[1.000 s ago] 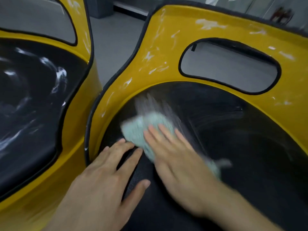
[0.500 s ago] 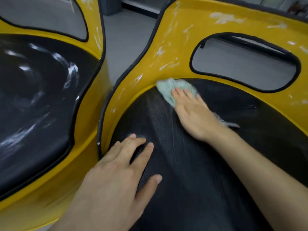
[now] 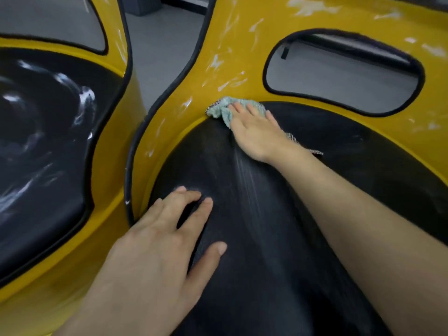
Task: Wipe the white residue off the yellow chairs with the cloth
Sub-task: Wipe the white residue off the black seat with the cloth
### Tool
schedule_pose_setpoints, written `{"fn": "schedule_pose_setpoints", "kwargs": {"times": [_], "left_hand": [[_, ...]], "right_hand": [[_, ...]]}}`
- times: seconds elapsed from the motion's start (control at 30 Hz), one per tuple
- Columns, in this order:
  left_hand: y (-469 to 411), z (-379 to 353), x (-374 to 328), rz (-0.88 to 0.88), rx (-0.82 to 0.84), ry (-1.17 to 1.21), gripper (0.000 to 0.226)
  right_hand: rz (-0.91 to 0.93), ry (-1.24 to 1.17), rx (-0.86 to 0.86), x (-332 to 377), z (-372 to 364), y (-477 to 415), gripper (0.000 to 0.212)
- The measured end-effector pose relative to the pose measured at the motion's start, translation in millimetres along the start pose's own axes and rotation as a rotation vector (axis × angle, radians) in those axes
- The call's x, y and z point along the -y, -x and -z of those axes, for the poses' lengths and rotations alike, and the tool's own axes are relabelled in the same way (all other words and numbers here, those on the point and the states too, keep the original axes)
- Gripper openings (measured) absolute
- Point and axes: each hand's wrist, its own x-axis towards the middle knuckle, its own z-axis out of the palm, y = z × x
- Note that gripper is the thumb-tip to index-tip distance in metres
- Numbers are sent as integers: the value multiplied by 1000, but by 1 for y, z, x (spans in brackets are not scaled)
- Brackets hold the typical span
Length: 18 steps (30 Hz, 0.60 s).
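My right hand [image 3: 254, 132], fingers straight, presses the cloth [image 3: 219, 110] at the seat's [image 3: 254, 238] top edge, against the yellow chair back [image 3: 230, 57]. My left hand [image 3: 157, 243] lies spread on the seat's left side. Streaks of white residue [image 3: 232, 82] sit above the seat.

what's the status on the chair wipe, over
Right hand flat, pressing cloth low on the chair back. Left hand flat on the black seat. White smears above the cloth; second chair streaked. Nothing blocking.

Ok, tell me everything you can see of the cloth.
The cloth is pale green, bunched, with a grey mesh-like side showing at its edges. It lies where the black seat meets the yellow chair back, pressed under the flat fingers of the right hand; one corner trails out past the wrist.
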Motion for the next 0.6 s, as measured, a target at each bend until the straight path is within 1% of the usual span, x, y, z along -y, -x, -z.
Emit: {"fn": "schedule_pose_setpoints", "kwargs": {"times": [0.07, 0.13, 0.2, 0.27, 0.33, 0.4, 0.5, 0.57, 0.6], "left_hand": [[0, 0, 0, 9, 15, 7, 65], [1, 1, 1, 10, 29, 14, 65], [2, 1, 2, 9, 36, 43, 64], [1, 2, 2, 8, 43, 73, 63], [-1, 3, 1, 19, 41, 78, 64], [-2, 3, 0, 26, 38, 38, 66], [-1, 5, -2, 34, 53, -4, 69], [-1, 5, -2, 32, 60, 3, 69], [-1, 5, -2, 29, 60, 12, 69]], "right_hand": [[65, 28, -4, 6, -11, 29, 61], [213, 39, -20, 15, -20, 96, 70], [340, 21, -2, 25, -27, 168, 69], [373, 12, 20, 26, -33, 200, 64], [385, -4, 28, 28, -27, 175, 65], [331, -11, 75, 33, -20, 123, 65], [231, 14, 74, 43, -12, 35, 54], [214, 47, 68, 52, -13, 17, 53], [220, 34, 53, 51, -17, 25, 55]]}}
